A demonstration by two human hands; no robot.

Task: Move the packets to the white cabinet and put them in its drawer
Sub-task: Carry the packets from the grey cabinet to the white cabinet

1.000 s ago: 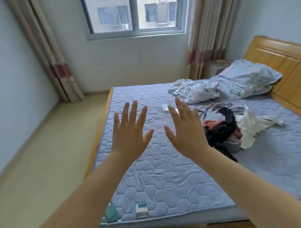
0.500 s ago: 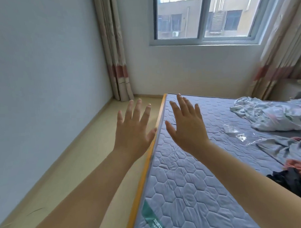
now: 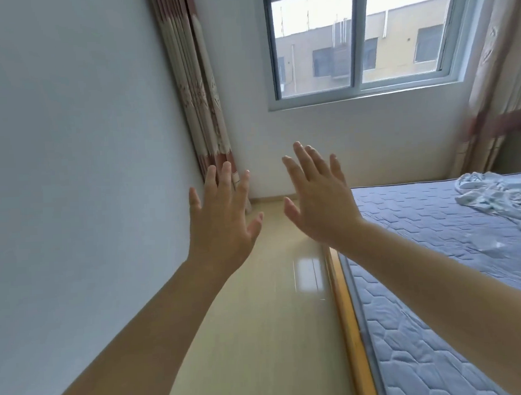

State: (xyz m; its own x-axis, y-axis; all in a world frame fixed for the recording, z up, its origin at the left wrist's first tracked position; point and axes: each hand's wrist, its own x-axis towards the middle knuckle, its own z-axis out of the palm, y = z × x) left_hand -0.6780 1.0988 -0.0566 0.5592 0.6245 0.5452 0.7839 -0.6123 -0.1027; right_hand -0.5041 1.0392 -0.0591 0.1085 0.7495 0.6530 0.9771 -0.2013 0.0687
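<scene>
My left hand (image 3: 224, 216) is raised in front of me with its fingers spread and straight, holding nothing. My right hand (image 3: 318, 195) is up beside it, also flat and empty, over the strip of floor next to the bed. A clear crumpled plastic packet (image 3: 491, 244) lies on the blue quilted mattress (image 3: 425, 227) at the right edge, blurred. No white cabinet or drawer is in view.
A pale wall (image 3: 75, 174) fills the left. A narrow beige floor strip (image 3: 281, 314) runs between the wall and the bed's wooden edge (image 3: 350, 318). Curtains (image 3: 199, 90) hang beside the window (image 3: 354, 40). Crumpled bedding (image 3: 501, 194) lies on the far right.
The view has swung left and tilted: the bed has slid to the right, the wall and floor strip now fill the left. Both hands stay raised and flat, holding nothing.
</scene>
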